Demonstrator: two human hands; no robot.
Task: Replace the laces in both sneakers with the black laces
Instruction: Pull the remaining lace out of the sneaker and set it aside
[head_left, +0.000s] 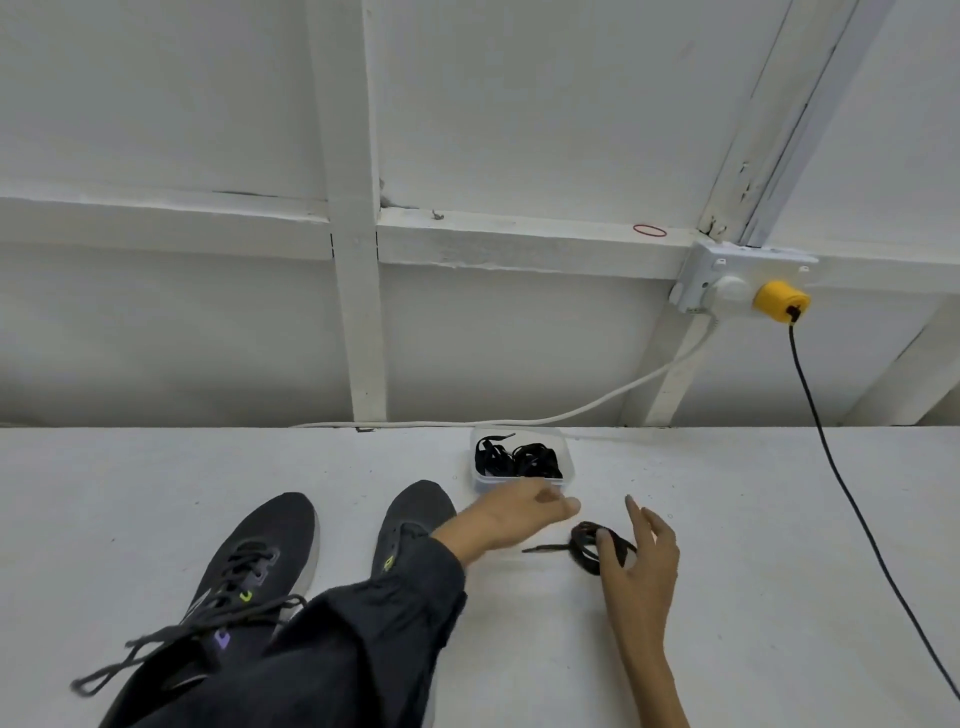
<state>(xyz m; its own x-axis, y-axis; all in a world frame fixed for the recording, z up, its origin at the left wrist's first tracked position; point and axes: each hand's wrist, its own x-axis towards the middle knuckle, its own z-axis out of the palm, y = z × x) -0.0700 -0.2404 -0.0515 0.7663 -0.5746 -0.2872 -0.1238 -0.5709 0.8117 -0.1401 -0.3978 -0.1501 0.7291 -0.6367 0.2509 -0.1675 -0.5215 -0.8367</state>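
Dark sleeve (363, 623) sits closest, crossing the sneakers (260, 566). The one left of it is laced but loosened, the other's half hidden. Left hand (511, 514) reaches toward the clear tub (474, 457) just past its fingers, and it looks open, though it's blurry. The tub holds the black laces (519, 460). Right hand (641, 566) is spread open, with the thumb touching a coiled lace (584, 548), probably an old one parked aside.
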